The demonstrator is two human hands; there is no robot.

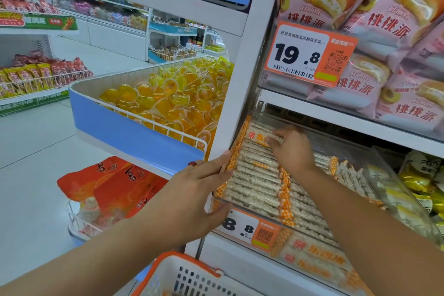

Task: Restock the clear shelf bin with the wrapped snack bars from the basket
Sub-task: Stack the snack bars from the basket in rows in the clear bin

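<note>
The clear shelf bin (382, 168) sits tilted on the lower shelf, packed with rows of white wrapped snack bars (254, 175) with orange-checked ends. My left hand (192, 194) rests against the bin's left front corner, fingers straight along the bars' ends, thumb at the front rim. My right hand (290, 149) reaches deep into the bin and its curled fingertips press on the bars at the back of the left row. The white basket with an orange rim (182, 276) is at the bottom edge below my arms; its contents are hidden.
A price tag (252, 230) hangs on the bin's front. Pink cake packs (389, 31) fill the shelf above. Yellow packets (418, 190) lie right of the bin. A blue rack of yellow jelly cups (168, 101) and orange bags (113, 185) stand to the left.
</note>
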